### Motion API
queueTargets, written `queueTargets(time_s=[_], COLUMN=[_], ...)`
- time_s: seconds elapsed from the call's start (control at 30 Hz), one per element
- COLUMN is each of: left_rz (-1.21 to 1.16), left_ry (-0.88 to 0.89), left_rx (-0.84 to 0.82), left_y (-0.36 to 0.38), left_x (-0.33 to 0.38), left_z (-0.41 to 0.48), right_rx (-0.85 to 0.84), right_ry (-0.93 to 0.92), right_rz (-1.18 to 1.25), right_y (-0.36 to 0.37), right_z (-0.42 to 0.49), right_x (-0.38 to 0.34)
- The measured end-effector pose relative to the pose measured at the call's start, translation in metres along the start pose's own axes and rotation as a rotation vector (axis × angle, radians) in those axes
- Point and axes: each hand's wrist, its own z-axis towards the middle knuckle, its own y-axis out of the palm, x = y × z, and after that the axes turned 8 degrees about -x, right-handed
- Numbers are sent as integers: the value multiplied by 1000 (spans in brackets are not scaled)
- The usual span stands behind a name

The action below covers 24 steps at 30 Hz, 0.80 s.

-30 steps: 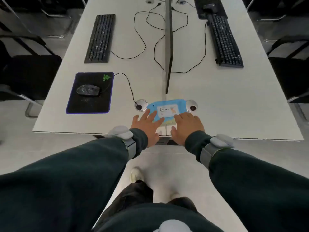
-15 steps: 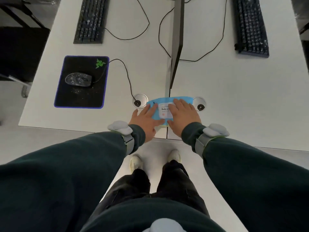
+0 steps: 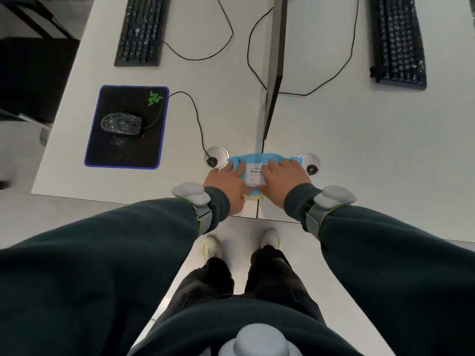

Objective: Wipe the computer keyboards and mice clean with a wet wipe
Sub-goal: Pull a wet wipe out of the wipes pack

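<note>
Pressing the wipe pack (image 3: 259, 159) at the bench (image 3: 359, 150) edge, left hand (image 3: 227, 185) and right hand (image 3: 282, 179) lie flat, fingers straight.

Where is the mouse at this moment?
Head view, left side of the table: the mouse sits on the black mouse pad, nearer than the left keyboard and left of the blue wipes pack.

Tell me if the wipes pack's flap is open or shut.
Shut: the white label flap lies flat on the blue soft wipes pack, no wipe showing.
</note>
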Motion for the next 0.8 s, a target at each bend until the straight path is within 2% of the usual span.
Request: queueTargets(time_s=[0.17,0.23,0.3,0.37,0.4,0.47,0.63,0.8], left_rz=[0,-20,-54,-79,-99,-119,11,24], left_ry=[3,-7,-33,-65,-78,-84,-47,-55], left_rx=[-76,-69,-68,-89,-96,-107,-63,187], left_y=[-10,-11,-8,-6,-6,-5,-10,-18], left_x=[1,0,-2,-3,-5,-6,-2,5], left_z=[-9,-8,0,7,9,12,9,-2], right_rx=[45,22,118,231,227,116,37,28], right_ry=[19,142,287,429,500,580,319,354], right_rz=[106,329,522,527,555,604,506,552], right_y=[-19,-27,-28,-26,-26,-22,-6,-3], right_z=[0,6,12,14,15,16,7,-2], right_x=[7,11,13,14,15,16,9,11])
